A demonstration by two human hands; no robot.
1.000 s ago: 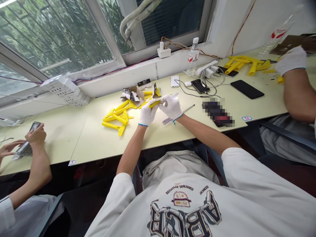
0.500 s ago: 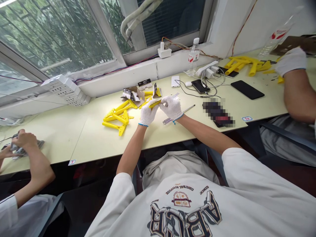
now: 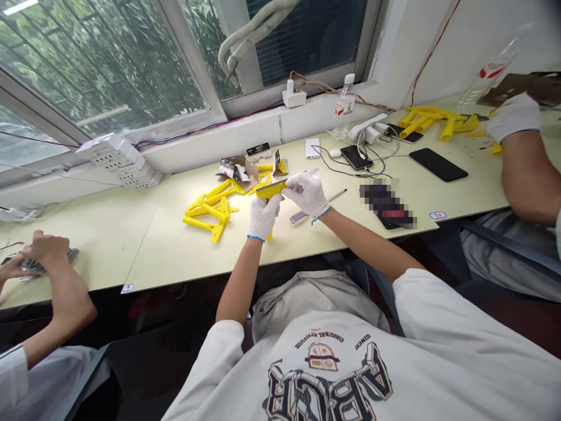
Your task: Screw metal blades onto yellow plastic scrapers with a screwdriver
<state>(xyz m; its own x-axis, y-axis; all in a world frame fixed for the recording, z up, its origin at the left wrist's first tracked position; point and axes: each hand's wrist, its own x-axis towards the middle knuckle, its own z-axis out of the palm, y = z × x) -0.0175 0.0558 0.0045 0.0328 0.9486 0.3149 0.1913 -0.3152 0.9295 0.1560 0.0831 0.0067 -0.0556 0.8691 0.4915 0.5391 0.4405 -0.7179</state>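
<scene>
White-gloved, your left hand (image 3: 263, 218) has its fingers wrapped round the yellow scraper (image 3: 270, 190), held above the table (image 3: 164, 257) between your two hands. Your right hand (image 3: 308, 194) meets its right end with bent fingertips; pinching or merely touching, I cannot tell. Near that hand lies the screwdriver (image 3: 300, 217); yellow scrapers (image 3: 223, 209) sprawl leftward.

Your gloves (image 3: 308, 194) look like matt, rough-knit cloth, and your yellow scraper (image 3: 270, 191) like smooth plastic. Your screwdriver (image 3: 300, 217) pairs a glossy, clear plastic handle with a metal shaft (image 3: 337, 195); your packaging (image 3: 234, 168) looks like printed card, your tabletop (image 3: 164, 251) smooth.
</scene>
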